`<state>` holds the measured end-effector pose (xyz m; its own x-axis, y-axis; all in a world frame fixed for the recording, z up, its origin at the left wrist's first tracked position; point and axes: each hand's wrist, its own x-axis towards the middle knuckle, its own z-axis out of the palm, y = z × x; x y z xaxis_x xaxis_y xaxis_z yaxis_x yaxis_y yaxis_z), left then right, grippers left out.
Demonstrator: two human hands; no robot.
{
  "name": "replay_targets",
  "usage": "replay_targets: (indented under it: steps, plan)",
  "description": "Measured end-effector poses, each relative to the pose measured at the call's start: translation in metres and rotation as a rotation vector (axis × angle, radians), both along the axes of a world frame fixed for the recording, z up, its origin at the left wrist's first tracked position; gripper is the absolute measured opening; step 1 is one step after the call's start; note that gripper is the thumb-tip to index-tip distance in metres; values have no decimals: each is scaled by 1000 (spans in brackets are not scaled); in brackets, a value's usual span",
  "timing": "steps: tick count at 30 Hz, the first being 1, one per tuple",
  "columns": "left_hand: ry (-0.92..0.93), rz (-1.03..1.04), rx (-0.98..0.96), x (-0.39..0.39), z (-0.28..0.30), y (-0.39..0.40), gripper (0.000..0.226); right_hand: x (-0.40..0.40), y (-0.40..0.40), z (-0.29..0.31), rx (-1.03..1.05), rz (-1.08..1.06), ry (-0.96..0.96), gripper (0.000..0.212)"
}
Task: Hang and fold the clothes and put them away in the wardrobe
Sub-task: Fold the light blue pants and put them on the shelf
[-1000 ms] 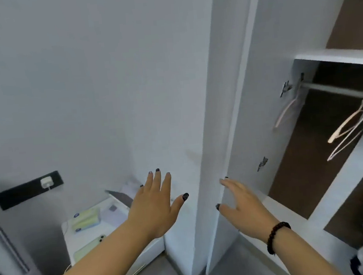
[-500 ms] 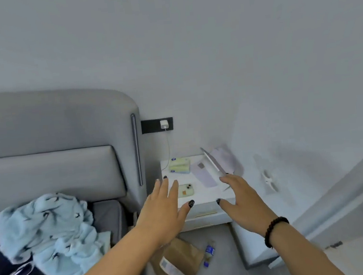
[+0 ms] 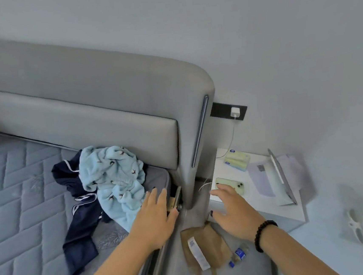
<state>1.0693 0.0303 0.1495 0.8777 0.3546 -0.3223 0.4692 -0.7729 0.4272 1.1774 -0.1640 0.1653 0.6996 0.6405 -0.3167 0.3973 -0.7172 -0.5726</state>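
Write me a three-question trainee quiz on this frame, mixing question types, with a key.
1. True or false: the left hand grips the light blue garment.
2. Which lies on the white nightstand? A) green phone B) plastic bottle C) brown paper bag
3. Fill in: the navy garment lies partly ____ the light blue one.

Key:
1. False; both hands are open and hold nothing, the right hand too.
2. A; the bottle and bag are on the floor.
3. Under.
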Motion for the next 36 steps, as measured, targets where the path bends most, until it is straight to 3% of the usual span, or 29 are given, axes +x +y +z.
replay_targets:
  steps: [12,22,26,29,31,36]
  plan:
    - [-34,368,-246,-8,-56,52,64,25,87,-22,-5,228,-8,61]
    - [19,559,-403,54,-106,169,68,88,178,-62,-137,260,85,56]
    - [-67,738,-544,82,-138,231,32,113,224,-81,-185,230,128,54]
    - [-156,886,-578,99,-164,282,62,129,256,-100,-211,201,176,53]
    - [-189,956,-533,108,-185,314,70,136,275,-112,-231,201,205,52]
    - [53,1014,-355,126,-229,384,115,145,315,-136,-266,231,251,51]
